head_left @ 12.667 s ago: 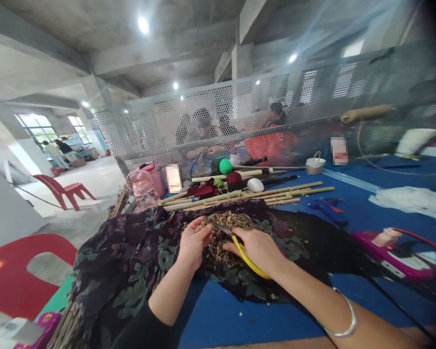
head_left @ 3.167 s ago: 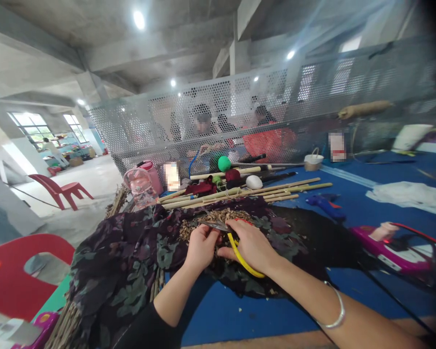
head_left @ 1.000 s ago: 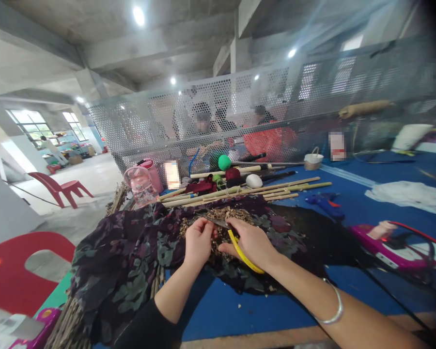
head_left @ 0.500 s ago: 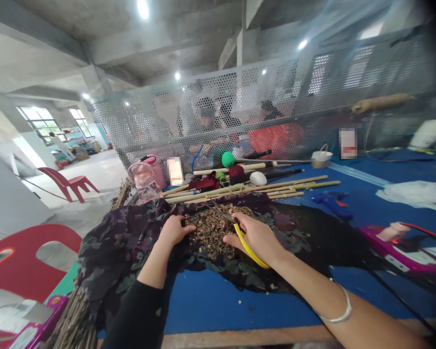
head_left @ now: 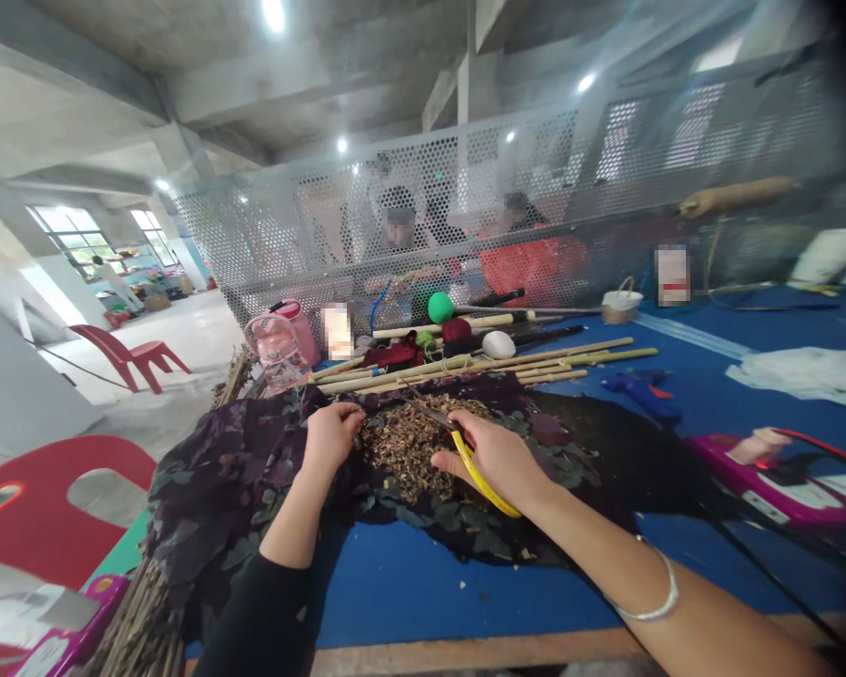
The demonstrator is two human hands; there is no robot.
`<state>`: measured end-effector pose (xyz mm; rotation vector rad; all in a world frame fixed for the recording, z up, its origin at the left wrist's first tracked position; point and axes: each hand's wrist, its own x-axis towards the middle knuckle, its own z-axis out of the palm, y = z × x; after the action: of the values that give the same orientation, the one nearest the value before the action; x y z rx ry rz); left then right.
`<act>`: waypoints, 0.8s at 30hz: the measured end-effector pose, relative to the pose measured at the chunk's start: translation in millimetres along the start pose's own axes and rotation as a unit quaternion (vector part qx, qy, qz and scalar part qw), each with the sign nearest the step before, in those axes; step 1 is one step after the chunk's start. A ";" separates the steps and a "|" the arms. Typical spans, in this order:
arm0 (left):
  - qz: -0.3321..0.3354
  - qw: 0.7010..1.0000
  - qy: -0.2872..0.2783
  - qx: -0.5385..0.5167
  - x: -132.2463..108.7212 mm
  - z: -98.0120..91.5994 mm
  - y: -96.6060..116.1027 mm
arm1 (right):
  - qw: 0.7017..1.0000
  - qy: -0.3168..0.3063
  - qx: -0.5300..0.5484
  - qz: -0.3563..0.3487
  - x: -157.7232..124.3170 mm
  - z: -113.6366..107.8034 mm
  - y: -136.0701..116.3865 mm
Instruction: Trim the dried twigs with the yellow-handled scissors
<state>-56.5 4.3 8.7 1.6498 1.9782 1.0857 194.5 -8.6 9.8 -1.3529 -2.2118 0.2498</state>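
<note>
My right hand (head_left: 500,461) grips a pair of scissors (head_left: 476,470) with yellow handles. Their dark blades point up and left over a heap of small brown dried plant pieces (head_left: 401,456). The heap lies on a dark floral cloth (head_left: 246,470), spread across the blue tabletop (head_left: 401,583). At the heap's left edge, my left hand (head_left: 333,437) is closed, its thumb and fingertips drawn together. Whatever those fingertips hold, if anything, is too small to make out.
Behind the cloth lie bamboo sticks (head_left: 571,353), a green ball (head_left: 440,307) and a white egg-shaped piece (head_left: 498,345). To the right are a blue glue gun (head_left: 645,393) and a magenta device (head_left: 768,484). A perforated metal screen (head_left: 289,235) stands behind, with people beyond it.
My left hand has lifted slightly away from the heap, and its outstretched thumb has closed against the fingers. My right hand keeps the scissors in nearly the same place.
</note>
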 end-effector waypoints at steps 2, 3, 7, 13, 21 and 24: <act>-0.046 0.979 -0.041 -0.194 -6.1 10.9 10.0 | 1.000 -0.003 0.002 -0.002 0.0 -0.5 -0.5; -0.072 0.952 -0.063 -0.291 -9.6 16.7 15.8 | 1.000 -0.002 0.001 -0.001 0.0 -0.5 -0.7; -0.206 0.816 -0.101 -0.530 -22.5 33.2 36.5 | 1.000 0.005 -0.003 0.002 -0.2 1.1 -0.2; -0.235 0.761 -0.088 -0.598 -31.0 35.9 47.8 | 1.000 0.003 -0.012 0.008 -0.4 3.2 -0.2; -0.165 0.765 -0.096 -0.615 -38.6 34.8 54.8 | 0.999 -0.003 -0.009 -0.045 -2.1 1.9 -4.4; -0.144 0.769 -0.097 -0.615 -41.0 38.9 54.1 | 0.999 -0.001 -0.005 -0.052 -1.9 3.5 -4.3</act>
<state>17.8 -19.7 14.8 0.6402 0.8489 1.4797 190.0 -11.9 8.0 -1.2381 -2.2802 0.2011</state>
